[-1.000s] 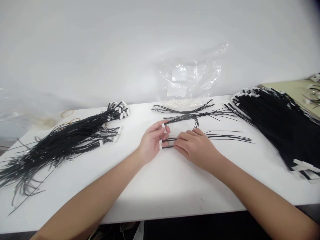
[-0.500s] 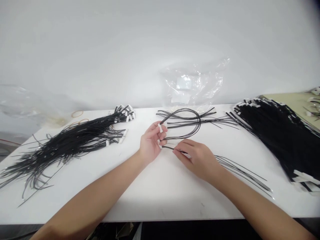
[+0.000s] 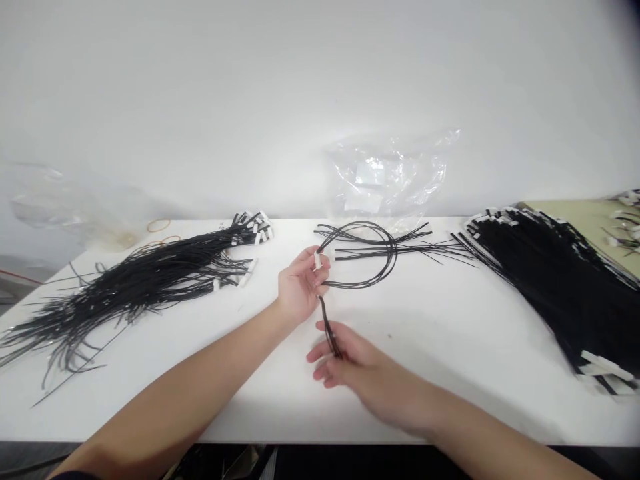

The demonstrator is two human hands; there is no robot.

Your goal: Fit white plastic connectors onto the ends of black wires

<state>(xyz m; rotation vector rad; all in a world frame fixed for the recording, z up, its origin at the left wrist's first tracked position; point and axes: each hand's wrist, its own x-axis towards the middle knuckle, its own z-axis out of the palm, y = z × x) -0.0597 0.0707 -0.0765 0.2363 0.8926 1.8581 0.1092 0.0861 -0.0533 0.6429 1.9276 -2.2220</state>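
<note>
My left hand [image 3: 300, 283] pinches a black wire harness, its white connector [image 3: 319, 260] between thumb and fingers. The harness wires [image 3: 393, 257] curve out to the right in a loop and come back to the same hand. Below that palm a tail of black wires [image 3: 326, 320] hangs toward me. My right hand [image 3: 350, 360], palm turned up, has this tail running across its fingers and under the thumb. Its fingertips are slightly spread, and the far ends of the tail are hidden by the hand.
Behind the loop lie several loose black wires [image 3: 415, 248] and a clear plastic bag [image 3: 395, 177]. A heap of wire harnesses [image 3: 145, 280] covers the left side, near rubber bands [image 3: 159, 225]. A large stack of black wires [image 3: 545, 287] with white connectors fills the right.
My right hand has moved down and left and turned palm up, swinging the wire tail from pointing right to pointing toward me. My left hand stays nearly in place with the connector.
</note>
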